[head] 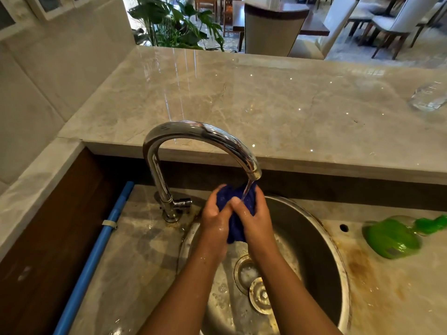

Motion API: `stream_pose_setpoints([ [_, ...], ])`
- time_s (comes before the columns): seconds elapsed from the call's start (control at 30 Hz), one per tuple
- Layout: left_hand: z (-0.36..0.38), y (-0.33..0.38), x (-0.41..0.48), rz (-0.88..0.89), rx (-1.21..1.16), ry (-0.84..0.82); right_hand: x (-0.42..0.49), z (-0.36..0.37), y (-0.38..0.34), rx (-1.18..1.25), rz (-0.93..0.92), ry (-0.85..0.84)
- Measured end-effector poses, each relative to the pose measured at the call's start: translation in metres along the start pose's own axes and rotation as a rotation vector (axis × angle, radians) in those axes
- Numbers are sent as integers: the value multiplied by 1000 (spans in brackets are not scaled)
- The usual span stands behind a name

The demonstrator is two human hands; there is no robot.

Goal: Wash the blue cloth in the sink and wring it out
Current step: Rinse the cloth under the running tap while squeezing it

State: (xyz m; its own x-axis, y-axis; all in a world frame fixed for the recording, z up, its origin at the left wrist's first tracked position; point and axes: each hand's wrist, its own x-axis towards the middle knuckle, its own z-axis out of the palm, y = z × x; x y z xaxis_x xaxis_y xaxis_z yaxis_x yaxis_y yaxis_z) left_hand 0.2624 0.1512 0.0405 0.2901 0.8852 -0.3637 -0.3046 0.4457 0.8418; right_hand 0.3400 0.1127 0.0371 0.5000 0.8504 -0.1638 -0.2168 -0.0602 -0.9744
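Blue cloth is bunched over the sink under the running faucet, its long axis pointing away from you, with your left hand and right hand curled round it from either side, equally near for wringing.
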Motion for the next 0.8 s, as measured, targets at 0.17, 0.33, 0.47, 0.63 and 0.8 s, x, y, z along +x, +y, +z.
stream_pose_setpoints([
  [0.17, 13, -9, 4, 48, 164, 84, 0, 6, 6, -157, -33, -24],
  [0.33, 16, -7, 7, 76, 244, 155, 10, 12, 10, -171, -37, 127],
  [0.47, 19, -2, 7, 95, 302, 190, 19, 13, 13, -329, -71, 172],
  [0.63, 20, 1, 7, 25, 315, 227, 27, 13, 16, -465, -91, 196],
  [0.8, 19, -2, 9, -1, 325, 253, 25, 17, 10, -392, 43, 236],
])
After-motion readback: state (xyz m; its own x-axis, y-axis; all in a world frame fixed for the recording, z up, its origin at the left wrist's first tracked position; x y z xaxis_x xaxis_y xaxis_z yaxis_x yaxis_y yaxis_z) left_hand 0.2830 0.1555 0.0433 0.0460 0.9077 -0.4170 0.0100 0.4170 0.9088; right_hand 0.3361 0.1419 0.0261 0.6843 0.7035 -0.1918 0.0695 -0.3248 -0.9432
